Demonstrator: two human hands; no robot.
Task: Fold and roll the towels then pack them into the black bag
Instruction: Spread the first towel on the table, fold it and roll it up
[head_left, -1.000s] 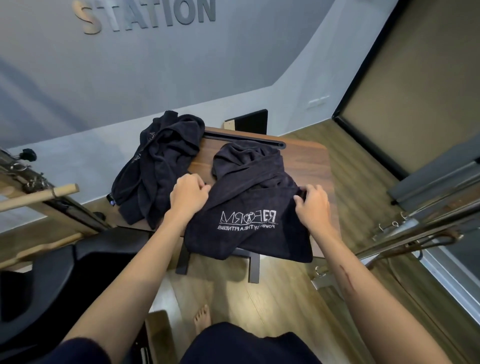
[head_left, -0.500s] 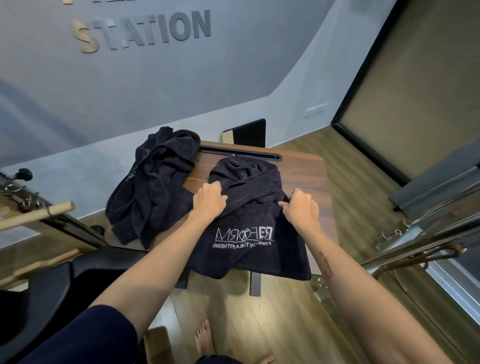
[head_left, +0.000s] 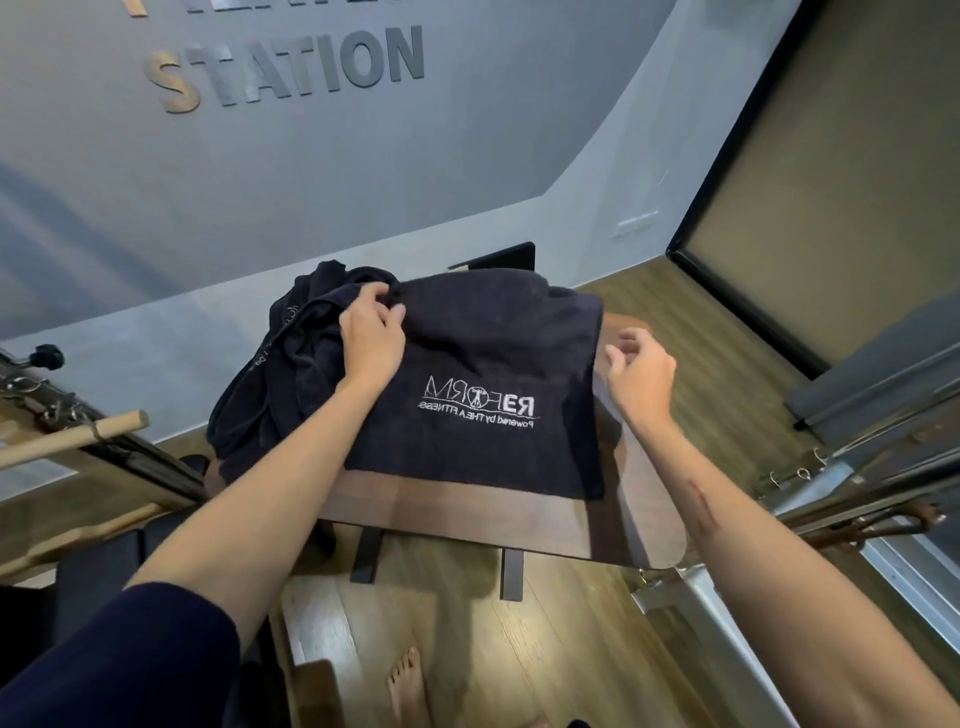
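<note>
Your left hand (head_left: 371, 338) pinches the far left corner of the black logo towel (head_left: 488, 374); your right hand (head_left: 641, 376) hovers open, just beside its right edge.

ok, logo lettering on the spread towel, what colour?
White, stitched on the black towel; clearest in the head view.

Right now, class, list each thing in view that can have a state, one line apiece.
Logo towel: spread flat on the table, logo up.
Second towel: crumpled heap, unfolded.
Left hand: gripping the logo towel's far left corner.
Right hand: open, off the towel.
Table: near edge bare.
</note>
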